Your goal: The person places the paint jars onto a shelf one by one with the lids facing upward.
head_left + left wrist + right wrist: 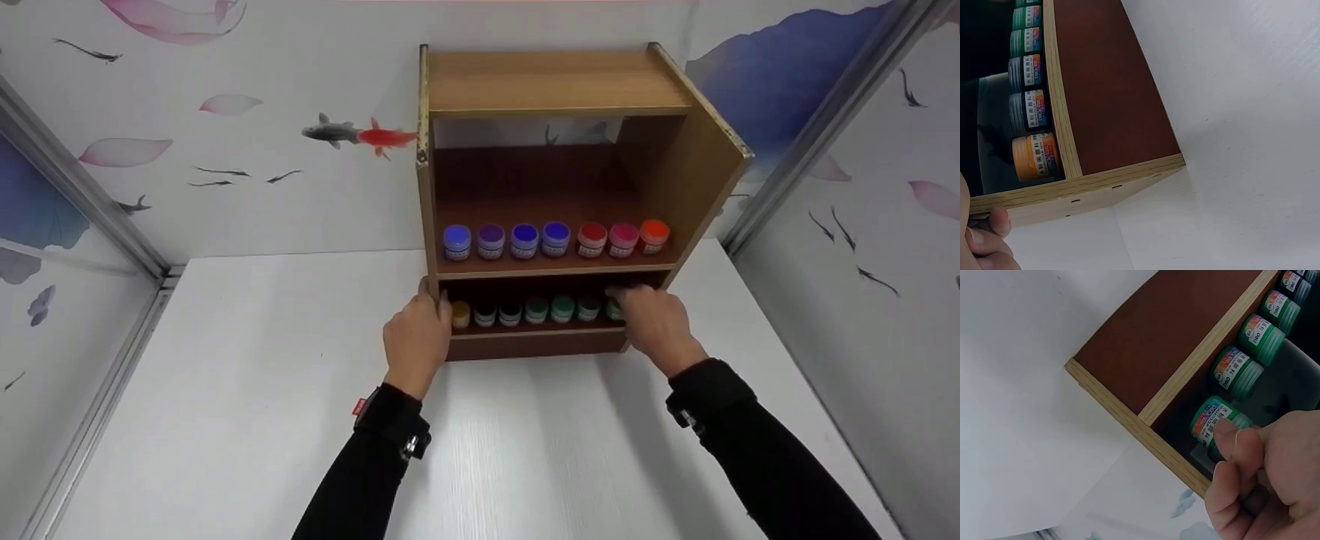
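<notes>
A wooden shelf unit (536,347) holds paint jars on two levels. My left hand (416,337) grips its left side panel near the lower compartment, with several fingertips (999,222) on the outer face. Closest to it inside stands an orange-yellow paint jar (1036,157). At the right end of the lower row my right hand (660,322) pinches a green paint jar (1210,419) standing by the right panel. Thumb and forefinger lie over its front and lid; the other fingers curl by the panel edge. My hand partly hides this jar.
Blue, purple, red, pink and orange jars (555,238) line the upper shelf. Black and green jars (536,310) fill the lower row. The unit stands on a white table (300,420) against a printed wall (247,180). Metal rails (810,135) edge both sides.
</notes>
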`<state>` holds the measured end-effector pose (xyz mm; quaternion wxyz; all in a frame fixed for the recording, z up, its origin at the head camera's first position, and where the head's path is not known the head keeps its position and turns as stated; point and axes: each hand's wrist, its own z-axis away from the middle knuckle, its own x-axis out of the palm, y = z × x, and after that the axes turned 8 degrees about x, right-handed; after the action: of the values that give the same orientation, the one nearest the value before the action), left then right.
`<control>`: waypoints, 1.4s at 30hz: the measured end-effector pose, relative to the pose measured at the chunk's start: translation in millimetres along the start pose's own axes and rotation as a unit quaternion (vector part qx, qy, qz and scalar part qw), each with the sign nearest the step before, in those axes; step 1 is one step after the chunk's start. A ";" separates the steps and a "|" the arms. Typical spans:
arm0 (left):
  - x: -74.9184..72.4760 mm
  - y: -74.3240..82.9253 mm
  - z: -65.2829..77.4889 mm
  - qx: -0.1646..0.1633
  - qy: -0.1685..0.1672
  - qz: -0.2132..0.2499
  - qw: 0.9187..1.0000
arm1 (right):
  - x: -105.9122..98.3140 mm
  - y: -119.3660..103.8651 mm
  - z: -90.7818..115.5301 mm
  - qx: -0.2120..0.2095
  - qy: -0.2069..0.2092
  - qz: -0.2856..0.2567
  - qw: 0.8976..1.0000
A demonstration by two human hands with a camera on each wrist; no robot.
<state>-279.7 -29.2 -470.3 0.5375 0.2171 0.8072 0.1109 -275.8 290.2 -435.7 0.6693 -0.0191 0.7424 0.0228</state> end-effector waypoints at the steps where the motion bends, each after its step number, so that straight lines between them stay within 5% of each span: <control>1: -0.1 0.6 0.2 -0.001 -0.001 0.002 1.000 | 0.6 0.1 -0.2 -0.001 0.000 0.001 1.000; 31: 2.6 4.7 4.5 0.014 0.000 0.000 1.000 | 14.6 5.4 7.4 0.007 -0.015 0.003 1.000; 42: 4.0 -4.5 7.0 0.021 -0.011 -0.021 1.000 | 20.9 11.7 26.7 -0.044 0.100 -0.061 0.992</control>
<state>-275.7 -31.7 -478.2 0.5440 0.2127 0.8077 0.0803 -252.2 303.6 -459.2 0.5900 -0.0959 0.8016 0.0124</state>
